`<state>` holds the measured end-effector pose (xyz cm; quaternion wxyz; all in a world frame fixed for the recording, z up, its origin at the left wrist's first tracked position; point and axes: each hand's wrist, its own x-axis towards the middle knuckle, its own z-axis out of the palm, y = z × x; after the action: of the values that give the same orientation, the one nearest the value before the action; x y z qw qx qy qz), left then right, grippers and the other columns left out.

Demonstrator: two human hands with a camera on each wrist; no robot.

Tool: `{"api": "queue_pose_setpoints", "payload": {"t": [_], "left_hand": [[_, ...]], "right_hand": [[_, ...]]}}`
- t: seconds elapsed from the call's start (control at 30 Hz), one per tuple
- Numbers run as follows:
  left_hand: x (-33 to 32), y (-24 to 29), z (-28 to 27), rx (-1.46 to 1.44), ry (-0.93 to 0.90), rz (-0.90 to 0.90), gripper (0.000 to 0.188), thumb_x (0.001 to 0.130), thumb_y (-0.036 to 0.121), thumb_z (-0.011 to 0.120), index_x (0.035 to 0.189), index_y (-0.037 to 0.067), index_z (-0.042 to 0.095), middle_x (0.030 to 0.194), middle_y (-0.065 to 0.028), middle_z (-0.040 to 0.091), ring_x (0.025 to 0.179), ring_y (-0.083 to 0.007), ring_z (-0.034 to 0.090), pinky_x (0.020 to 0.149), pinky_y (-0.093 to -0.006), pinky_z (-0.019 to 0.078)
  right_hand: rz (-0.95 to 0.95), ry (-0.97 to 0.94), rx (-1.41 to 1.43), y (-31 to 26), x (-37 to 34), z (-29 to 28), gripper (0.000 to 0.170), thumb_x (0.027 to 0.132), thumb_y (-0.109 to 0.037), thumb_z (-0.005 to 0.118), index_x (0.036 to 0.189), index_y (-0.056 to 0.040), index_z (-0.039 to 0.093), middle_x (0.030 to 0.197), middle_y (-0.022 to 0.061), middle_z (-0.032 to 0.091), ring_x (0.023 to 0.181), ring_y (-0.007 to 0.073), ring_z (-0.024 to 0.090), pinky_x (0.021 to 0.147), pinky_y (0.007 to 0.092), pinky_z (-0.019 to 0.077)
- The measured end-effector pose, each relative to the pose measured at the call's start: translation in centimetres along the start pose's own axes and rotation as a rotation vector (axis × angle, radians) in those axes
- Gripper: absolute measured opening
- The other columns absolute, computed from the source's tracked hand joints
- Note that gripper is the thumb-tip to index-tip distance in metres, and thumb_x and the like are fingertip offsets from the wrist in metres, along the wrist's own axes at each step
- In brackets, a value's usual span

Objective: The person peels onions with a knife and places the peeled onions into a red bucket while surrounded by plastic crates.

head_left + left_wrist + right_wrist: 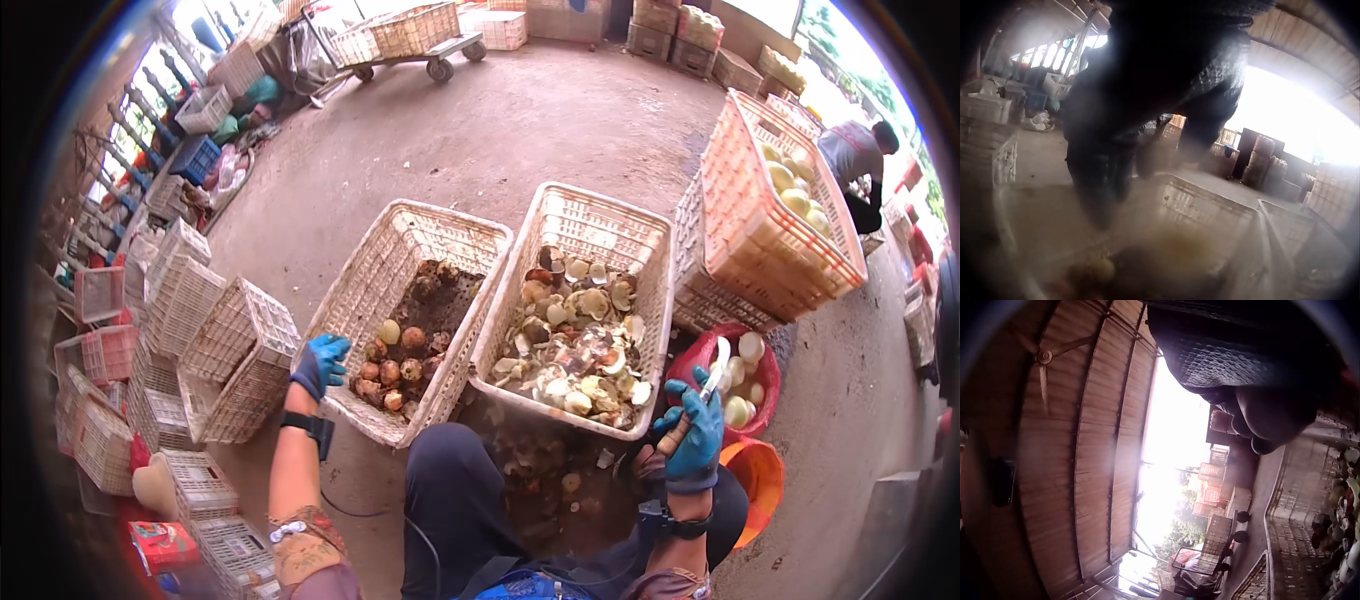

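Onions (411, 370): in left central crate (458, 235), at 3 o'clock from left hand (320, 366) (the nearer hand).
Left fingers: parted, nothing visibly held.
Knife (717, 368): gripped in curled right hand (695, 440), long axis 7-to-1 o'clock.

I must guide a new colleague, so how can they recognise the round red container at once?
In the head view, find the big orange rectangular plastic crate at right. Below it in the picture, beside the blue-gloved right hand, sits the round red container. Red colour and pale round bulbs inside distinguish it from the round orange bucket just below.
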<state>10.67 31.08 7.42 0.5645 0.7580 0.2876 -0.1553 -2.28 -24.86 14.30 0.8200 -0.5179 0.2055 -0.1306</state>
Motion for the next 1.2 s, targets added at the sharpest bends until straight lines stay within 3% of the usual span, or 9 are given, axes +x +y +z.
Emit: {"api": "queue_pose_setpoints", "payload": {"t": [0.2,0.4,0.6,0.73,0.8,0.9,1.0,1.1,1.2], "left_hand": [[11.5,-0.5,6.0,0.156,-0.185,-0.049,0.036,0.081,0.035,0.067,0.108,0.012,0.062,0.086,-0.0075,0.061,0.061,-0.0196,0.056,0.053,-0.0371,0.049],[24.6,-1.7,11.7,0.242,-0.03,0.203,0.052,0.078,0.021,0.071,0.122,-0.003,0.057,0.107,-0.0186,0.067,0.087,-0.0276,0.065,0.077,-0.0372,0.0517],[32.2,-5.1,15.0,0.858,0.091,0.294,0.083,0.075,0.025,0.073,0.147,0.013,0.034,0.151,-0.0252,0.03,0.136,-0.041,0.036,0.107,-0.0422,0.0376],[36.3,-7.4,16.0,0.658,0.058,0.232,0.087,0.076,0.025,0.071,0.15,0.014,0.028,0.154,-0.0249,0.023,0.139,-0.0389,0.031,0.11,-0.0401,0.0341],[39.7,-9.3,16.6,0.314,0.075,0.386,0.072,0.074,0.02,0.071,0.139,0.005,0.043,0.133,-0.0254,0.05,0.118,-0.0374,0.053,0.098,-0.0383,0.0438],[40.6,-9.8,15.9,0.289,0.19,0.349,0.045,0.072,0.017,0.072,0.113,-0.001,0.063,0.103,-0.0216,0.067,0.088,-0.031,0.065,0.077,-0.0361,0.0509],[34.3,-3.5,16.7,0.631,0.202,0.218,0.043,0.07,0.017,0.073,0.109,0.0,0.064,0.108,-0.0234,0.065,0.095,-0.031,0.064,0.078,-0.0375,0.0508],[38.6,-8.9,17.1,0.467,0.138,0.431,0.051,0.068,0.02,0.076,0.112,-0.001,0.059,0.112,-0.0238,0.063,0.098,-0.0315,0.063,0.079,-0.0387,0.0507],[35.3,-7.1,19.2,0.657,0.179,0.245,0.068,0.065,0.025,0.079,0.122,-0.001,0.051,0.115,-0.0256,0.061,0.107,-0.0366,0.061,0.089,-0.0405,0.0495]], "right_hand": [[0.151,-0.046,-0.087,2.4,-0.9,4.8,0.046,0.092,-0.011,0.051,0.136,0.0003,0.039,0.096,0.0119,0.062,0.056,0.0095,0.055,0.051,0.0245,0.0506],[0.245,0.02,-0.232,3.2,0.4,5.9,0.049,0.09,-0.01,0.051,0.137,0.0003,0.039,0.097,0.0122,0.062,0.054,0.0105,0.056,0.05,0.0232,0.0506],[0.257,0.147,-0.364,5.3,2.7,4.3,0.05,0.089,-0.008,0.05,0.137,0.0029,0.037,0.096,0.0145,0.063,0.053,0.0122,0.058,0.047,0.0232,0.0507],[0.355,0.191,-0.461,5.6,4.0,3.5,0.05,0.09,-0.011,0.053,0.136,0.0021,0.04,0.1,0.0137,0.064,0.055,0.0113,0.057,0.048,0.022,0.0482],[0.441,0.156,-0.611,4.7,4.6,4.3,0.049,0.094,-0.017,0.055,0.138,-0.0004,0.042,0.108,0.0107,0.065,0.061,0.0091,0.056,0.05,0.0175,0.0424],[0.449,0.147,-0.63,4.3,4.9,4.7,0.047,0.093,-0.015,0.054,0.137,0.0,0.043,0.108,0.0117,0.064,0.061,0.0087,0.056,0.05,0.0172,0.0425],[0.451,0.148,-0.606,4.2,5.1,4.7,0.049,0.093,-0.015,0.055,0.137,-0.0002,0.042,0.108,0.0125,0.064,0.062,0.0086,0.056,0.051,0.0173,0.0432],[0.455,0.142,-0.608,4.0,5.2,4.8,0.049,0.093,-0.015,0.055,0.138,-0.0005,0.042,0.109,0.0121,0.064,0.062,0.0086,0.056,0.052,0.0174,0.0437],[0.477,0.156,-0.606,4.2,4.9,4.8,0.049,0.093,-0.014,0.055,0.138,-0.0009,0.042,0.108,0.0113,0.064,0.062,0.0084,0.056,0.052,0.0173,0.0438]]}}
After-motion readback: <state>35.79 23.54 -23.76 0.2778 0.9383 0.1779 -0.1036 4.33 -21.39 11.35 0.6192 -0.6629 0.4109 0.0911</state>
